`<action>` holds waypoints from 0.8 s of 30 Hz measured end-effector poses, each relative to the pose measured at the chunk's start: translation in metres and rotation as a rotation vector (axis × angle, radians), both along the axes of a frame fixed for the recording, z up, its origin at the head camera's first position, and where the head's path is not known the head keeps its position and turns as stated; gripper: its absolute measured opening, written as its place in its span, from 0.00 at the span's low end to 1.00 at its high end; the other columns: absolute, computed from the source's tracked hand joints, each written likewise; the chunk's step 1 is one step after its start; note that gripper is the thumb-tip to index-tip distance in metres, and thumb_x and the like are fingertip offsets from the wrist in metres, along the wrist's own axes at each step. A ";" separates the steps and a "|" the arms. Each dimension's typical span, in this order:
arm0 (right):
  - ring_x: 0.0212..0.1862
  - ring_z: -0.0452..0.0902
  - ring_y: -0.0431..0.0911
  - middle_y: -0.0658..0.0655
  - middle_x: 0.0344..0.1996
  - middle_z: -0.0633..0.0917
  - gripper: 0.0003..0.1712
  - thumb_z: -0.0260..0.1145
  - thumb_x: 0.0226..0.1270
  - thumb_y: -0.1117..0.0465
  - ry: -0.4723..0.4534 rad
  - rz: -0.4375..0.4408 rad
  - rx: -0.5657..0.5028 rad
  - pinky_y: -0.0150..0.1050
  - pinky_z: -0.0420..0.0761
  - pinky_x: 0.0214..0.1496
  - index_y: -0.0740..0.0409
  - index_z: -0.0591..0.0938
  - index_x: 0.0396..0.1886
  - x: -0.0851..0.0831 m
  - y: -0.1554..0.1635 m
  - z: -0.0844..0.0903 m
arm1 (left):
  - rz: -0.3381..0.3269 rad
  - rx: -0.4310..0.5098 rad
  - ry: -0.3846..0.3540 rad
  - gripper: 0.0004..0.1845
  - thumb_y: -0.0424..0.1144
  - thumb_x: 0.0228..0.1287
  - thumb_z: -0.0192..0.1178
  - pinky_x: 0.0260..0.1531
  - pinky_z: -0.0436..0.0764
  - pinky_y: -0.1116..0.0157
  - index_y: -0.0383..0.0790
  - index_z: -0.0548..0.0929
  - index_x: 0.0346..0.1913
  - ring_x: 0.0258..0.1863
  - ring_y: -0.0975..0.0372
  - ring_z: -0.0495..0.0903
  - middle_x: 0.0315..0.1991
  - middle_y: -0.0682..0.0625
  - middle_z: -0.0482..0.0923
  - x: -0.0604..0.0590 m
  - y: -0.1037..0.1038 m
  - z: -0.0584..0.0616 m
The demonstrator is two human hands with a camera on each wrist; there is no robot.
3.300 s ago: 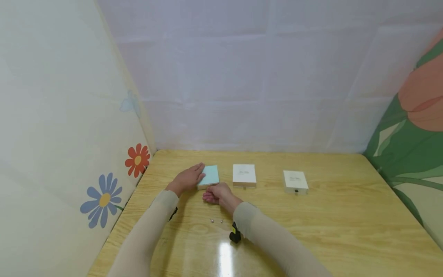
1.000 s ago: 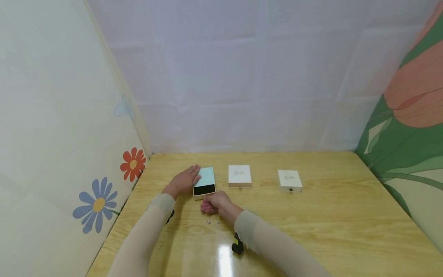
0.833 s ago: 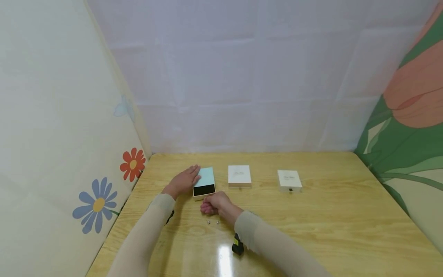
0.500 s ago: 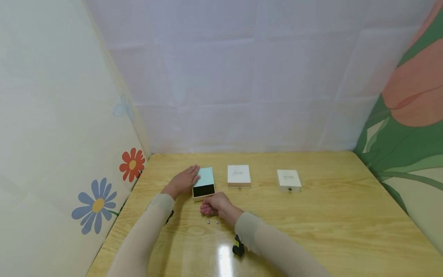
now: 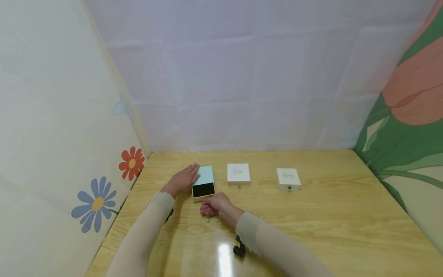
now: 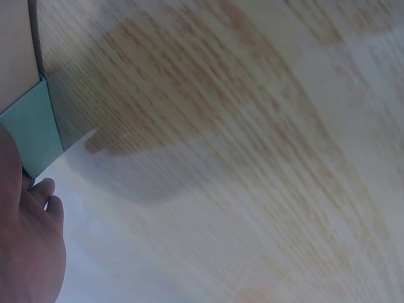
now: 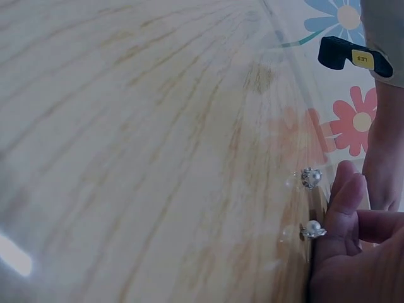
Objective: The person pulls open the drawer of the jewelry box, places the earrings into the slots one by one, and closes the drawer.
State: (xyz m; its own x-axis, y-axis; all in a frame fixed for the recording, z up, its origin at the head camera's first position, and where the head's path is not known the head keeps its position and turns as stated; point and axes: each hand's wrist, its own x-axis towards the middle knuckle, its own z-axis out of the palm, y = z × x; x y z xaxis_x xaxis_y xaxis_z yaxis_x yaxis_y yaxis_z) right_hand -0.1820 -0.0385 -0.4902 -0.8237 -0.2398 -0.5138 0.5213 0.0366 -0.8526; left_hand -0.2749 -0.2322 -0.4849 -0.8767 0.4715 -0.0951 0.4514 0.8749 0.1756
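A light blue drawer-style jewelry box (image 5: pixel 205 175) lies at the left of the table, its drawer (image 5: pixel 203 190) pulled out at the front and dark inside. My left hand (image 5: pixel 182 181) rests along the box's left side, fingers extended against it; the left wrist view shows a blue corner of the box (image 6: pixel 41 129) beside the palm. At the drawer's front edge, my right hand (image 5: pixel 217 204) has curled fingers and pinches the drawer front; the exact contact is hidden. Just nearer than that hand lie two small pearl earrings, one (image 7: pixel 310 177) and another (image 7: pixel 313 230).
A white box (image 5: pixel 238 174) stands right of the blue one, and a second white box (image 5: pixel 288 179) lies farther right. Both have small print on top. The wooden table (image 5: pixel 328 227) meets a pale cloth (image 5: pixel 221 127) at the back and flowered cloths at the sides.
The drawer was in at 3.3 s ago; my right hand has since drawn it out toward me. Over the last second the hands hardly move. My left hand stays on the box.
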 end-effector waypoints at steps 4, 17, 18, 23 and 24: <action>0.22 0.85 0.40 0.60 0.25 0.89 0.10 0.59 0.74 0.71 0.004 0.003 0.005 0.29 0.85 0.25 0.73 0.86 0.40 0.001 0.000 0.000 | -0.003 0.000 0.000 0.32 0.47 0.85 0.36 0.79 0.53 0.49 0.29 0.51 0.79 0.79 0.43 0.51 0.80 0.35 0.50 0.001 0.000 0.002; 0.23 0.86 0.41 0.59 0.26 0.90 0.10 0.60 0.74 0.69 0.012 0.009 0.031 0.29 0.85 0.25 0.71 0.87 0.39 0.003 0.000 -0.004 | 0.011 0.006 -0.019 0.32 0.49 0.85 0.35 0.79 0.53 0.49 0.31 0.50 0.80 0.80 0.44 0.49 0.80 0.36 0.48 0.002 0.000 0.003; 0.23 0.85 0.40 0.59 0.25 0.90 0.10 0.60 0.74 0.69 0.016 0.010 0.033 0.29 0.85 0.25 0.71 0.87 0.39 0.003 0.000 -0.004 | 0.009 0.007 -0.017 0.32 0.48 0.85 0.35 0.79 0.53 0.49 0.30 0.50 0.80 0.80 0.44 0.49 0.80 0.36 0.49 0.003 0.000 0.003; 0.20 0.84 0.39 0.56 0.22 0.89 0.10 0.61 0.72 0.69 0.027 0.009 0.042 0.27 0.82 0.22 0.70 0.87 0.37 0.004 0.001 -0.005 | 0.006 0.003 -0.009 0.32 0.48 0.85 0.35 0.79 0.52 0.49 0.31 0.50 0.80 0.80 0.45 0.49 0.80 0.36 0.48 0.002 0.000 0.001; 0.20 0.83 0.38 0.56 0.21 0.88 0.09 0.62 0.71 0.69 0.031 0.007 0.044 0.26 0.82 0.21 0.70 0.87 0.37 0.004 0.001 -0.005 | 0.008 0.001 -0.009 0.32 0.48 0.85 0.35 0.79 0.52 0.50 0.31 0.50 0.80 0.80 0.45 0.49 0.81 0.37 0.48 0.002 0.000 0.000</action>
